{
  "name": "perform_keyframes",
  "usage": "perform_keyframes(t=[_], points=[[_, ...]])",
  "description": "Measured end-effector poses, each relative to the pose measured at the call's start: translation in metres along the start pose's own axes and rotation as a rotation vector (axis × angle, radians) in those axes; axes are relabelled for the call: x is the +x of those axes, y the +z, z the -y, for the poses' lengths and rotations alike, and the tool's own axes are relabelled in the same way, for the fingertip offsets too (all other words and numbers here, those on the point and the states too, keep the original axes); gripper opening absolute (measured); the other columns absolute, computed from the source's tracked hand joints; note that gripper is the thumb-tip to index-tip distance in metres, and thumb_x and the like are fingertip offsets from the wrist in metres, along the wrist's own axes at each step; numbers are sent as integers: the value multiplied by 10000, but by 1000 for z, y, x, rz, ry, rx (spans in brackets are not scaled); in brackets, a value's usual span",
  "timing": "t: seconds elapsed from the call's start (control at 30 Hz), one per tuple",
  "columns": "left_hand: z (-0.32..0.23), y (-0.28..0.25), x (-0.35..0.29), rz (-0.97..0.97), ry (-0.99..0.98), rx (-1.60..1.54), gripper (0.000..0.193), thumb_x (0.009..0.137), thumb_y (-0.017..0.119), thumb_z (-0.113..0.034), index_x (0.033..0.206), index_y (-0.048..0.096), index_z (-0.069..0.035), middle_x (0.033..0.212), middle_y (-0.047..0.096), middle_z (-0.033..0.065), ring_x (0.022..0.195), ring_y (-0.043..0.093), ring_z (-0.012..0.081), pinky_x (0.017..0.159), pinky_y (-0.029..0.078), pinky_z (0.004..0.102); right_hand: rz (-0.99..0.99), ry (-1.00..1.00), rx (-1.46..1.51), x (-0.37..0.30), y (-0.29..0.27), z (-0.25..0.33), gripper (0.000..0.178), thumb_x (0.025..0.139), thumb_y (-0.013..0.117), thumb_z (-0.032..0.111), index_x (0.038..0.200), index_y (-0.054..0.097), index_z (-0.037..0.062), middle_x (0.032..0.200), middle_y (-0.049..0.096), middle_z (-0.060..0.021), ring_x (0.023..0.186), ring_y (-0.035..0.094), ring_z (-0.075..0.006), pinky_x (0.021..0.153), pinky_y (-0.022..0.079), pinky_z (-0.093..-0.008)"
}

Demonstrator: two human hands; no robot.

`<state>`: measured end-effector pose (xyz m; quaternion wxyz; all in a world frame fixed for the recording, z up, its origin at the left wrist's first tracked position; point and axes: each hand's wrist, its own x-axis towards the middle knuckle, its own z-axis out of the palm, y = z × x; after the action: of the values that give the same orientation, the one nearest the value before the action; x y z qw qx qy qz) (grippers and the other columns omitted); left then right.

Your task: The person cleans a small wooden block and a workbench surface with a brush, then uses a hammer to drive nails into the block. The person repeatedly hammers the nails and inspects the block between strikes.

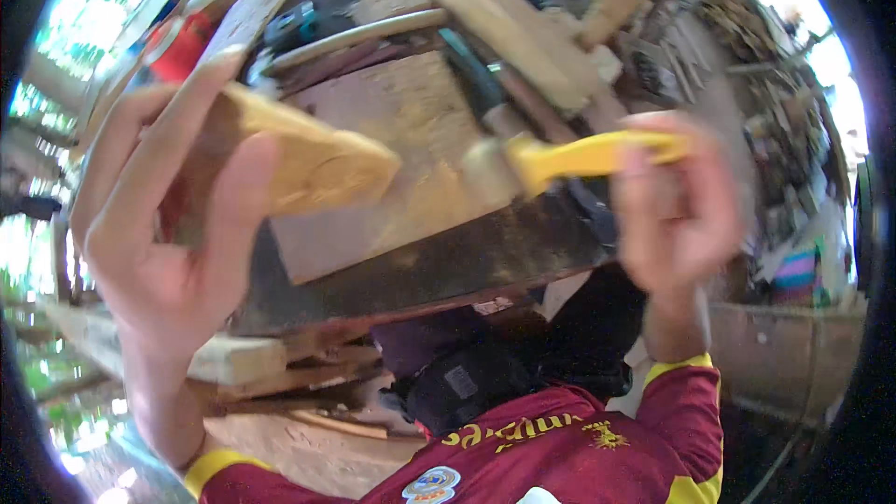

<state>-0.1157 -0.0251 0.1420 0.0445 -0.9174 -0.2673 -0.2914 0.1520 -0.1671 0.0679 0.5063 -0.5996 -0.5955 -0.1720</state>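
My left hand (177, 196) grips a carved piece of wood (317, 163), pale yellow-brown, raised above the bench with its narrow end pointing right. In my right hand (672, 196) is a brush with a yellow handle (588, 157), pinched between thumb and fingers. Its pale bristles (490, 173) point left toward the wood, and a gap separates the two. The right hand and the brush are smeared by motion. Below both hands a flat wooden board (373, 224) lies on the dark workbench (467, 257).
Hand tools with dark handles (476, 75) and a thick wooden plank (513, 33) lie beyond the board. A red object (177, 49) is at the far left. Wood scraps (691, 65) pile up at the right. Timber pieces (243, 359) sit below the bench at the left.
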Motion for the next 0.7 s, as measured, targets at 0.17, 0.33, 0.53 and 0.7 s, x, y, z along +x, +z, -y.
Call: perform_keyframes(t=[0.17, 0.33, 0.53, 0.7], points=[[3, 4, 13, 148, 157, 16, 556, 877, 626, -225, 1371, 472, -22, 1040, 597, 129, 915, 561, 225, 750, 439, 278, 326, 172, 294, -17, 20, 12, 138, 790, 643, 54, 902, 562, 61, 710, 593, -79, 588, 626, -236, 530, 506, -339], [8, 8, 10, 337, -113, -247, 701, 870, 609, -317, 1456, 341, -40, 1263, 533, 142, 934, 548, 175, 602, 385, 230, 664, 125, 204, -20, 15, -4, 61, 798, 651, 64, 814, 595, 44, 657, 604, -106, 579, 612, -284, 554, 495, -354], [15, 15, 11, 265, 11, -240, 697, 929, 526, -387, 1464, 297, -4, 1455, 403, 173, 1134, 527, 223, 767, 459, 264, 365, 196, 706, -4, 20, 6, 45, 769, 689, 94, 762, 660, 61, 673, 653, -109, 603, 646, -273, 576, 520, -319], [18, 28, 18, 278, -5, -294, 756, 958, 412, -504, 1450, 273, 52, 1484, 345, 202, 1346, 372, 295, 1110, 247, 393, 110, 188, 765, 12, 32, 20, 110, 792, 728, 90, 811, 642, 24, 711, 669, -32, 596, 627, -95, 569, 494, -227]])
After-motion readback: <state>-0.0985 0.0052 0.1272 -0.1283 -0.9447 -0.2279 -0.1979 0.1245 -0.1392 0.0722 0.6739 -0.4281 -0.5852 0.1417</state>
